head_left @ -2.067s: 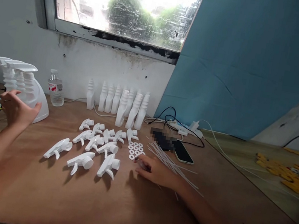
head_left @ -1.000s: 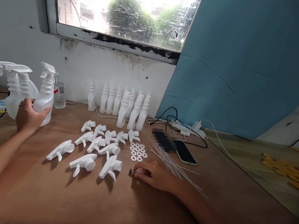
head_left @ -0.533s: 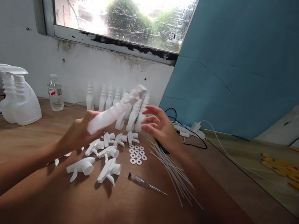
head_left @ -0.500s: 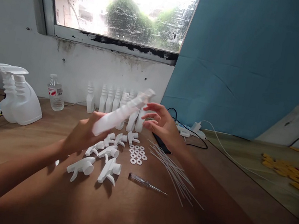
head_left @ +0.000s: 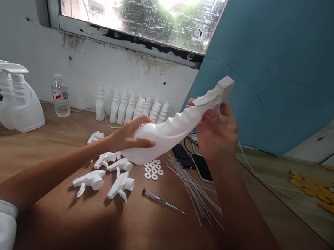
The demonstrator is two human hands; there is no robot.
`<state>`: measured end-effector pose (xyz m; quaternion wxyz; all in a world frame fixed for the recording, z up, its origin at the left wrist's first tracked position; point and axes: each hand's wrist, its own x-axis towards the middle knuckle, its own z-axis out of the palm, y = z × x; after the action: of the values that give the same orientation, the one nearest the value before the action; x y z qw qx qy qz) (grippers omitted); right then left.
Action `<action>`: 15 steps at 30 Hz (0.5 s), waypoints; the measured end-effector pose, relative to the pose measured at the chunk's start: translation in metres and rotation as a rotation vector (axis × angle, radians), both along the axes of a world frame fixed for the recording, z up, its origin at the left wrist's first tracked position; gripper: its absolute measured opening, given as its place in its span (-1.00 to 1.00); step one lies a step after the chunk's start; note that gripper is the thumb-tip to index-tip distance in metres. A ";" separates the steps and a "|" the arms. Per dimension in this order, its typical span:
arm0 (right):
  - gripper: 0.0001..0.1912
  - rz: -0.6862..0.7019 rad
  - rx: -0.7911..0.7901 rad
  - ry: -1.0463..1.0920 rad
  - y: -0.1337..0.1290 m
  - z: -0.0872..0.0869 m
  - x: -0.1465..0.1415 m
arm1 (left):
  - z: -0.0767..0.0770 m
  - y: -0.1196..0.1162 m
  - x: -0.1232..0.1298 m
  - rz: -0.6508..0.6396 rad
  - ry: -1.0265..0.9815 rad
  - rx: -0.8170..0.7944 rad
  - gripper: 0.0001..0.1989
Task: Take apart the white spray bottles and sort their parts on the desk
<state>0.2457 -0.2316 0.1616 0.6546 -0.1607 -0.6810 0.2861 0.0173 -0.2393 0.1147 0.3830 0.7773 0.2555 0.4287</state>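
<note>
It's a plain white spray bottle [head_left: 171,136] being held up at a slant, milky and a little see-through where the light catches it. The broad, rounded body [head_left: 138,154] is the low end; from where I stand it covers the far edge of the cluster of flat white rings [head_left: 152,171] and reaches out to their left. From there the bottle narrows into a wavy, ridged neck [head_left: 187,117], which climbs up and over to the right of the rings. A white spray head [head_left: 225,85] sits at the top, its blocky end the highest point, well above the rings, and a slim tapering piece [head_left: 206,99] slopes back toward the neck. The join is partly hidden, so I can't tell how tightly it fits.
</note>
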 end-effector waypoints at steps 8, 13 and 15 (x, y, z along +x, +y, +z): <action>-0.47 0.023 -0.075 -0.002 0.006 -0.002 -0.001 | -0.001 0.005 -0.010 -0.087 0.004 -0.153 -0.55; -0.44 0.171 -0.125 0.050 -0.002 0.004 0.000 | 0.003 0.012 -0.023 -0.155 -0.072 -0.475 -0.40; -0.52 0.238 -0.110 0.107 -0.008 0.011 0.003 | 0.000 0.015 -0.036 -0.109 -0.095 -0.588 -0.33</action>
<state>0.2483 -0.2391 0.1723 0.6415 -0.0988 -0.6428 0.4068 -0.0187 -0.2244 0.1145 0.6257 0.6247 0.3082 0.3512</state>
